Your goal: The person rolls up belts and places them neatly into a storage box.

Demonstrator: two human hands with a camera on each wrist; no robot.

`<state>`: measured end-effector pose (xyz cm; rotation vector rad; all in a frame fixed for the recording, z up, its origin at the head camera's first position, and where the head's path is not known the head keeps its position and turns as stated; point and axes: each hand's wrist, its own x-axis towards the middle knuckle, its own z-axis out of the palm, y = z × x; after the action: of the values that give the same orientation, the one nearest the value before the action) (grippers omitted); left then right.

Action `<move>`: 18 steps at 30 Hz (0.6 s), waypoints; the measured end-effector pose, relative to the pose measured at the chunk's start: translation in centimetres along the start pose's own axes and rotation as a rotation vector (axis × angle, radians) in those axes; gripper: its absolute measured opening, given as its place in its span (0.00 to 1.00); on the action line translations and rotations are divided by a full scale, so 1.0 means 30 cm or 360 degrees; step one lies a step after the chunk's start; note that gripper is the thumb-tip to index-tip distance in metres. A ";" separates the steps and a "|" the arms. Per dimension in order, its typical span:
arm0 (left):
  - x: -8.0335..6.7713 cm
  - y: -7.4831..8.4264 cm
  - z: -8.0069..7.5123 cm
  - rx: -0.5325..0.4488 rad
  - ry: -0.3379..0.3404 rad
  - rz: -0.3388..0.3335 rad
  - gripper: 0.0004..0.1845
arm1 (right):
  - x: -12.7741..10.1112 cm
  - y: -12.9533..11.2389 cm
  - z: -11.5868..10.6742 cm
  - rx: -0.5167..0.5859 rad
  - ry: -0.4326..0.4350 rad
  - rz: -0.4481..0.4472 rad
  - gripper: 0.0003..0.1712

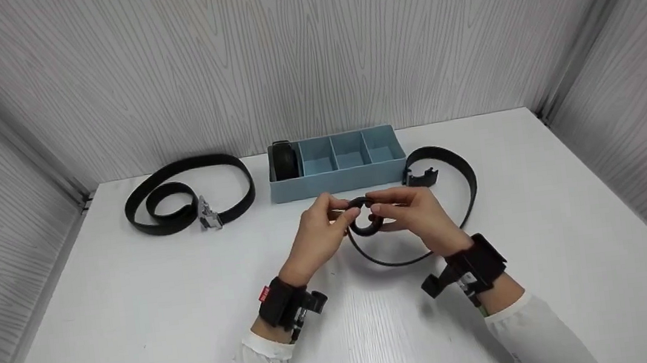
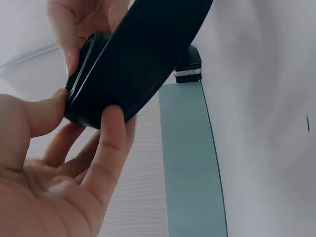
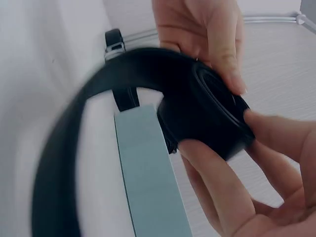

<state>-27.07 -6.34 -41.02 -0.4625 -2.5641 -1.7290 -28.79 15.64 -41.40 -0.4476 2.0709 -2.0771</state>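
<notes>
While both hands work, the blue box (image 1: 338, 180) sits just behind them with four slots; a rolled belt (image 1: 285, 159) stands in the far left slot. The white table (image 1: 133, 325) has grey wood-look walls (image 1: 308, 49) on three sides. A second belt (image 1: 188, 194) lies loose, well off to the left. The left hand (image 1: 317, 237) and right hand (image 1: 416, 216) both pinch a half-rolled black belt (image 1: 364, 216) just above the table. Its tail (image 1: 450, 173) curves past the box to its buckle (image 1: 420, 178).
</notes>
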 end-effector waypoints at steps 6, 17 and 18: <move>0.003 -0.007 0.004 -0.0096 0.0012 -0.0021 0.13 | 0.000 0.003 0.014 0.0160 0.0145 -0.0022 0.20; -0.001 0.002 -0.017 0.0116 -0.0074 0.0110 0.06 | 0.000 -0.005 -0.003 -0.0039 -0.0032 -0.0007 0.20; -0.002 0.002 -0.019 0.0129 -0.0100 0.0126 0.05 | 0.000 -0.005 -0.007 -0.0085 -0.0055 0.0002 0.19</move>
<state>-27.09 -6.84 -40.75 -0.6156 -2.6077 -1.6045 -28.84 15.84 -41.23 -0.4866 2.1110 -2.0027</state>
